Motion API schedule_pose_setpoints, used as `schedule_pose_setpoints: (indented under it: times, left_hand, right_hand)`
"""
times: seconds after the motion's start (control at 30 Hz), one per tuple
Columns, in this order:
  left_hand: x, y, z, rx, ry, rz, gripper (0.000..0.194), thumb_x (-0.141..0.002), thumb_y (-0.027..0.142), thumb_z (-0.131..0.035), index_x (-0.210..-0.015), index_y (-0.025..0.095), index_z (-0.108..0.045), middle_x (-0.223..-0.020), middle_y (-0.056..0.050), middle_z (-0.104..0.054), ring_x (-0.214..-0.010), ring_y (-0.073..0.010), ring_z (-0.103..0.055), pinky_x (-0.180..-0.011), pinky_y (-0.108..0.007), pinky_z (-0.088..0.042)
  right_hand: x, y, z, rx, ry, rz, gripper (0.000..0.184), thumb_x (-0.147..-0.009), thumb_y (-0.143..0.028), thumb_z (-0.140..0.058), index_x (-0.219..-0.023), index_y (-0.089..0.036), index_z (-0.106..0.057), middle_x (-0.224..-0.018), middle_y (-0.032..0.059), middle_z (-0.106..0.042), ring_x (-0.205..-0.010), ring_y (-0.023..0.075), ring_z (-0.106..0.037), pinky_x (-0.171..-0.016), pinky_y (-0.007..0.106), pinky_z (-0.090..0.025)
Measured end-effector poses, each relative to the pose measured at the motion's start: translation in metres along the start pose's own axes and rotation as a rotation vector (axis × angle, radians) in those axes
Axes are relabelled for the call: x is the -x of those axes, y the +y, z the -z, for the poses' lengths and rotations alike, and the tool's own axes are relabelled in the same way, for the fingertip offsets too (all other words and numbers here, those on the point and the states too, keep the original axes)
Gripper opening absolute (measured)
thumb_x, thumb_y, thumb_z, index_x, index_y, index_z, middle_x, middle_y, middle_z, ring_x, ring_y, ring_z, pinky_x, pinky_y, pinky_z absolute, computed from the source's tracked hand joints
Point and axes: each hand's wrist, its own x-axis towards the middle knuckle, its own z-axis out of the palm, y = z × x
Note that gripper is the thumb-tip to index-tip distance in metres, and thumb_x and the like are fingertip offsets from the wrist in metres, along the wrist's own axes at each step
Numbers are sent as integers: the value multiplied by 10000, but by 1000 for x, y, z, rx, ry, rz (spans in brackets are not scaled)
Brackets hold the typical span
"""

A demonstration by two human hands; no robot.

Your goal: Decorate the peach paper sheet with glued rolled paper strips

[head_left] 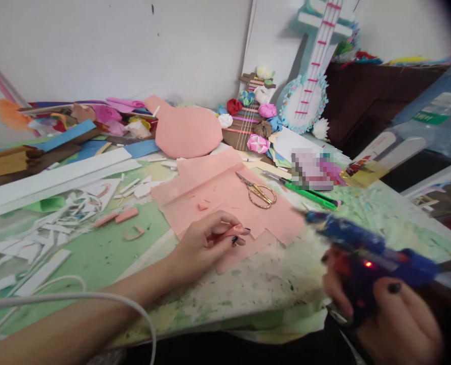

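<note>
My left hand [210, 241] pinches a small piece of pink paper [239, 229] between thumb and fingertips, over the table's middle. My right hand [392, 309] is wrapped round the handle of a blue hot glue gun [370, 243], which is slightly blurred. A red light glows on its side, and its nozzle points left. Beneath my left hand lie sheets of pink paper [195, 185], partly covered by it. On them rest gold-handled scissors [261, 195] and a small folded pink piece [203, 205].
A green utility knife [311, 193] lies behind the glue gun. White paper scraps [54, 233] cover the left side. A pink lute-shaped cutout [187, 129] leans at the back near paper flowers [258, 143]. A plastic bottle [411, 134] is at right. A white cable [107, 299] crosses my left forearm.
</note>
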Motion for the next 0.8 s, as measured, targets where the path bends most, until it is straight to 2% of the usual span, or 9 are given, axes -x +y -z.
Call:
schedule_pose_setpoints:
  times: [0.03,0.13,0.2,0.43,0.6,0.8]
  left_hand:
    - [0,1,0,-9,0,4,96,-905,170,-505,-993,151,-538,-1020,-92,-692,-837,-147,-679,-790,-294,-539]
    - [1,2,0,-47,22,18,105,-898,169,-511,-994,147,-548,-992,-90,-695,-773,-136,-666,-706,-267,-531]
    - [0,3,0,-46,33,23,112,-893,165,-516,-999,148,-549,-968,-83,-695,-772,-136,-665,-677,-250,-523]
    - [-1,6,-3,11,27,34,96,-892,187,-525,-969,133,-545,-920,-80,-691,-734,-121,-663,-672,-233,-518]
    - [-1,6,-3,20,10,49,105,-900,201,-524,-981,137,-543,-805,-48,-676,-709,-126,-657,-596,-211,-504]
    - [0,6,-2,8,-4,68,111,-900,213,-520,-983,144,-547,-820,-56,-675,-723,-135,-659,-587,-215,-507]
  right_hand:
    - [6,-3,-10,-83,-45,-23,568,-927,-533,-192,-1001,-179,-630,-622,87,-567,-410,170,-385,-440,349,-328]
    - [18,-5,-31,-445,-244,-106,471,-936,-508,-296,-955,-172,-626,-525,27,-484,-435,151,-365,-473,321,-311]
    - [20,-2,-38,-562,-307,-138,428,-939,-492,-335,-951,-167,-615,-512,7,-453,-463,146,-370,-491,306,-294]
    - [18,4,-46,-604,-325,-197,385,-935,-471,-362,-977,-164,-591,-533,-4,-434,-481,136,-350,-490,286,-257]
    - [18,6,-47,-582,-323,-220,418,-913,-526,-385,-943,-168,-600,-535,4,-454,-484,138,-369,-488,284,-287]
    - [17,4,-48,-573,-323,-231,411,-921,-509,-374,-955,-166,-598,-543,-1,-437,-499,138,-370,-506,288,-278]
